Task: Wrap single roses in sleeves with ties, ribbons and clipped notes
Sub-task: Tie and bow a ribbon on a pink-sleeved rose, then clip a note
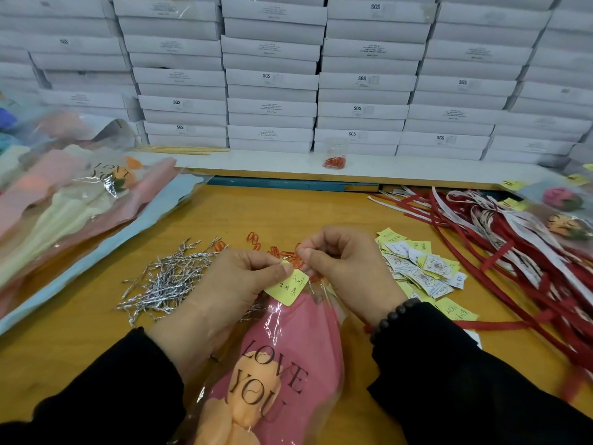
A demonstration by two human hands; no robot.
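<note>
Behind, clear cup (pixel 335 149) holds red clips (pixel 334 162).

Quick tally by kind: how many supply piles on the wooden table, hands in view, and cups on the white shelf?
Supply piles: 4 (silver twist ties, red paper clips, note slips, ribbons)
Hands: 2 (left hand, right hand), both at a yellow note
Clear cups: 1
Total: 7

Single head-worn wide-angle view, aimed forward and down over the yellow wooden worktop (pixel 96 332); both hands seen close in the lower centre, stacked white cardboard boxes (pixel 272 78) faced behind.
</note>
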